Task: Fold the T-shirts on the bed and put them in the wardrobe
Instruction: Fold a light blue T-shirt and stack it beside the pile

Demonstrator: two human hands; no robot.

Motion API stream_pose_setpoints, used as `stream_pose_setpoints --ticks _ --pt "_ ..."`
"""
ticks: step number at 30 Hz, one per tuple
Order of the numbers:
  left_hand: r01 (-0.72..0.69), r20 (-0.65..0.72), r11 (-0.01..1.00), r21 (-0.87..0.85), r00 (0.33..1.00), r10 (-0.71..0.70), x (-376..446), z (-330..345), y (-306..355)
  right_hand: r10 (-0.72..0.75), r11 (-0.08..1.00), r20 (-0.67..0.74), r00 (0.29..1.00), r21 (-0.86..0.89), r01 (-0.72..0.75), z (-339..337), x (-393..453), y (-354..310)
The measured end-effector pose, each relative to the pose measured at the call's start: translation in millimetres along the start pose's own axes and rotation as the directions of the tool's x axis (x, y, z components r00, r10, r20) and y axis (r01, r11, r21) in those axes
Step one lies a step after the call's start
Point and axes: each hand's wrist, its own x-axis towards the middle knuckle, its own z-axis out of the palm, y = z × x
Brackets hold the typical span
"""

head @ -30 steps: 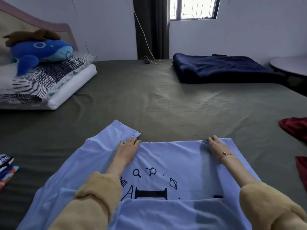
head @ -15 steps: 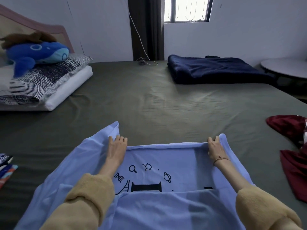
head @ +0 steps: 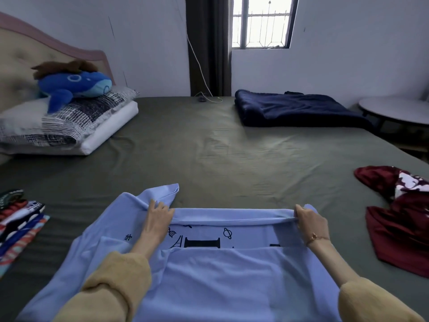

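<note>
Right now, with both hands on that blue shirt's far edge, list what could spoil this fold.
1. The left sleeve sticks out loose beyond the left hand; it may bunch inside the fold.
2. Both hands, the right hand too, pinch only the light blue T-shirt at its edge, so the middle could sag unevenly.

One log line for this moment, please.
fold step | both hands, left hand, right hand, pinch far edge of light blue printed T-shirt | green bed sheet

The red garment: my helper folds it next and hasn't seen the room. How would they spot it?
On the green bed, look to its right edge. The dark red garment lies there crumpled and unfolded, with a white print, unlike the light blue T-shirt being folded.
</note>
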Motion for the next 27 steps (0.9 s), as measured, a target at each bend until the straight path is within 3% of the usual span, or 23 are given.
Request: stream_pose_setpoints --ticks 7,11,15,17,19,21,24,27 --pt "-0.023 0.046 0.999 0.031 0.999 0.022 -24 -3 -3 -0.095 0.993 -0.185 0.978 0.052 0.106 -1 -25 11" --pt "-0.045 0.044 0.998 0.040 0.998 0.043 -33 0 -4 -0.014 1.000 -0.026 1.000 -0.001 0.014 -1 -33 14" --pt "-0.040 0.083 0.998 0.051 0.996 0.035 -42 1 0 -0.014 0.993 0.077 0.997 -0.120 0.023 -4 -49 11" --pt "0.011 0.042 1.000 -0.024 0.999 -0.010 -45 3 3 0.028 0.998 0.061 0.998 -0.058 -0.024 1 -55 11" --pt "0.060 -0.106 0.973 -0.223 0.991 -0.085 -48 4 6 0.059 0.997 -0.025 0.998 0.048 -0.058 6 -59 14" --pt "-0.014 -0.224 0.922 -0.388 0.971 -0.080 -51 9 7 0.022 0.984 -0.063 0.998 0.180 -0.011 10 -61 15" --pt "-0.113 -0.179 0.858 -0.501 0.983 0.024 -58 20 15 -0.034 0.982 -0.003 0.999 0.188 0.034 11 -63 14" --pt "-0.147 -0.216 0.816 -0.559 0.976 0.028 -65 25 18 0.057 0.990 0.055 0.997 0.123 -0.063 12 -69 16"
